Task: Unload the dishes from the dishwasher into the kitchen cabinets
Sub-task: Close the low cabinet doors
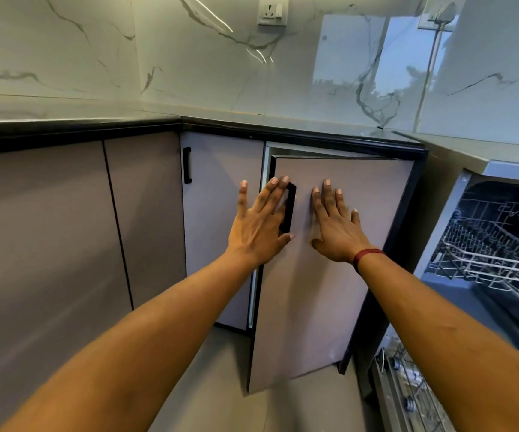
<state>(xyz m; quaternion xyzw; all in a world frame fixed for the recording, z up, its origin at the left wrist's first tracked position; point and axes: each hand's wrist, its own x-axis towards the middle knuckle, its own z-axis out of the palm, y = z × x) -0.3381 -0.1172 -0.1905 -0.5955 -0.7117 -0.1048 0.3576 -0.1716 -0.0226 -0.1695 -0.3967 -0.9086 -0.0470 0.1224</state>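
Note:
A mauve lower cabinet door (pixel 329 275) stands slightly ajar under the dark countertop, a narrow gap showing along its top and left edge. My left hand (pixel 259 224) lies flat over the door's black bar handle (pixel 288 210), fingers spread, holding nothing. My right hand (pixel 336 227), with a red band at the wrist, presses flat on the door face just right of the handle. At the right the dishwasher (pixel 457 219) stands open, its white wire upper rack (pixel 495 260) pulled partly out. I see no dishes in that rack.
A second cabinet door with a black handle (pixel 187 165) sits shut to the left, with more flat-fronted cabinets (pixel 49 229) beyond. The dark countertop edge (pixel 96 132) runs along the marble wall. A lower wire rack (pixel 407 391) juts out at bottom right. Grey floor tiles lie below.

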